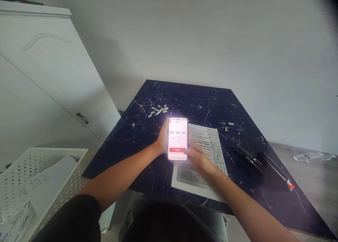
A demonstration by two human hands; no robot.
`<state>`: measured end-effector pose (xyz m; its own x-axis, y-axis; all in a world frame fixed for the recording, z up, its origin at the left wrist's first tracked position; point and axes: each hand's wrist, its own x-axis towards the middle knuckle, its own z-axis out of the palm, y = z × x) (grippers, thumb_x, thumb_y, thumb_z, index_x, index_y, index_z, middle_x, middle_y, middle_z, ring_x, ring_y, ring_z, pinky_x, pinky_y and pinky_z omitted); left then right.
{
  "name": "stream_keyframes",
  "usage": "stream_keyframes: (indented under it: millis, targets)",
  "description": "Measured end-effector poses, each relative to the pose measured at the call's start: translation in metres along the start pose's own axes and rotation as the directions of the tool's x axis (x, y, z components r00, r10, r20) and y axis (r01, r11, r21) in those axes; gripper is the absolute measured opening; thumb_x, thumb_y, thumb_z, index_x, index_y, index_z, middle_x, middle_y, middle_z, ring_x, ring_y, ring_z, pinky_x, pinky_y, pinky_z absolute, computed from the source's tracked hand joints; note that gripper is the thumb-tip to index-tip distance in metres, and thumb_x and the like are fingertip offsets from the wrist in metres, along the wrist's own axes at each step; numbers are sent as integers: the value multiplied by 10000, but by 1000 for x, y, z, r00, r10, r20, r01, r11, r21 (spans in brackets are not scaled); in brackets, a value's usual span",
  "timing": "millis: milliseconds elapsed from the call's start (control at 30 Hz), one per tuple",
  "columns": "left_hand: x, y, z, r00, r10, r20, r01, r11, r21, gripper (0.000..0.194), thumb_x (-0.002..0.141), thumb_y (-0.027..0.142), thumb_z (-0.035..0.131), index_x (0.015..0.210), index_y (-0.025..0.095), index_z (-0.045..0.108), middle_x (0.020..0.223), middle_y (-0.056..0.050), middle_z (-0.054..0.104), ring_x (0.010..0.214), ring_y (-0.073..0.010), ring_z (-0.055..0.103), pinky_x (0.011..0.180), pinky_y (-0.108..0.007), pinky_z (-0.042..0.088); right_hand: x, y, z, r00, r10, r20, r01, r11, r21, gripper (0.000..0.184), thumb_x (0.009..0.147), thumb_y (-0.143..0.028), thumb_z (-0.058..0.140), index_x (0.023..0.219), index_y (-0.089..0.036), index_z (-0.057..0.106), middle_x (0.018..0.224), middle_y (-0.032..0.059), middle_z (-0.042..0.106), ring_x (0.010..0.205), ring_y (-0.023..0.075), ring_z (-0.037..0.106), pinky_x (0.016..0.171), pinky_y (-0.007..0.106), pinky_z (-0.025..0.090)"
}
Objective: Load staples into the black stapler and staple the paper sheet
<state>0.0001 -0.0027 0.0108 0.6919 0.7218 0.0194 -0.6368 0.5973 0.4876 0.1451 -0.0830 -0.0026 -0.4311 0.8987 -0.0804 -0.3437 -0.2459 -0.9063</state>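
Observation:
My left hand [163, 136] grips a smartphone [177, 138] from its left edge and holds it over the dark marble table [185, 97]. Its bright screen shows a timer at 00:00:02 above a red button. My right hand [200, 161] is at the phone's lower right corner, with the thumb near the red button and the fingers curled beside the phone. Under that hand lies a printed paper sheet [208, 143].
A pile of several small silver pieces [158, 110] lies behind the phone. Dark slim tools [249, 156] and a red-tipped one [277, 171] lie at the right, with small metal bits [228, 125]. A white cabinet [39, 87] and a white perforated basket [39, 175] stand at the left.

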Motion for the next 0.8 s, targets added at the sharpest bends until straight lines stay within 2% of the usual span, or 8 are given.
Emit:
stream_keyframes:
  millis: [233, 333, 433, 500, 567, 700, 733, 800]
  targets:
    - [-6, 0, 0, 998, 46, -44, -37, 981, 190, 429, 922, 458, 614, 1165, 112, 682, 950, -137, 736, 741, -223, 699, 702, -328, 548, -5, 1, -5, 1000, 3, 26, -2, 1000, -28, 547, 894, -248, 586, 1432, -294, 499, 1311, 88, 613, 1133, 285, 624, 853, 485, 605]
    - [-28, 21, 16, 969, 238, -71, -215, 946, 242, 392, 944, 397, 603, 1206, 112, 665, 995, -138, 736, 798, -218, 707, 745, -323, 557, -7, 0, -8, 996, -14, 92, 20, 998, -65, 517, 910, -298, 580, 1420, -314, 500, 1394, 99, 559, 1220, 315, 579, 909, 529, 574]
    - [-83, 71, 35, 862, 496, -105, -458, 851, 257, 421, 987, 428, 521, 1275, 140, 625, 1001, -122, 734, 866, -231, 711, 761, -339, 569, -6, 0, -11, 994, -3, 112, 19, 990, -143, 442, 930, -359, 538, 1371, -335, 529, 1443, 117, 526, 1183, 330, 598, 887, 540, 569]
    - [-141, 117, 36, 668, 716, -200, -606, 681, 411, 412, 1000, 458, 488, 1270, 176, 621, 999, -97, 737, 863, -227, 710, 741, -338, 577, -5, 0, -13, 995, 10, 100, 11, 978, -208, 405, 938, -391, 512, 1339, -346, 545, 1452, 131, 521, 1154, 339, 612, 858, 543, 570]
    - [-212, 163, 22, 336, 886, -319, -634, 463, 619, 407, 988, 488, 508, 1259, 204, 617, 1003, -76, 745, 873, -214, 715, 764, -321, 582, -4, 1, -14, 996, 11, 87, 12, 967, -255, 387, 931, -414, 504, 1309, -361, 561, 1436, 138, 535, 1128, 348, 622, 824, 548, 574]
    - [-349, 224, -40, -213, 860, -464, -437, 340, 833, 364, 986, 429, 534, 1200, 139, 590, 923, -97, 746, 806, -197, 714, 803, -348, 584, -1, 4, -15, 999, 22, 44, -7, 949, -316, 381, 901, -445, 517, 1267, -400, 610, 1378, 161, 575, 1077, 379, 643, 770, 575, 570]
    - [-374, 229, -56, -304, 817, -491, -347, 385, 855, 332, 988, 389, 539, 1178, 121, 586, 861, -89, 736, 778, -187, 707, 796, -345, 578, 0, 5, -15, 999, 31, 30, -19, 946, -323, 377, 890, -454, 525, 1250, -412, 629, 1354, 174, 585, 1062, 388, 647, 759, 577, 567]
    - [-408, 224, -84, -355, 749, -559, -141, 548, 824, 296, 964, 343, 586, 1099, 80, 602, 744, -65, 697, 752, -185, 687, 786, -343, 560, 2, 5, -15, 999, 47, 1, -44, 943, -330, 362, 862, -474, 547, 1199, -429, 671, 1310, 201, 598, 1023, 404, 655, 726, 581, 560]
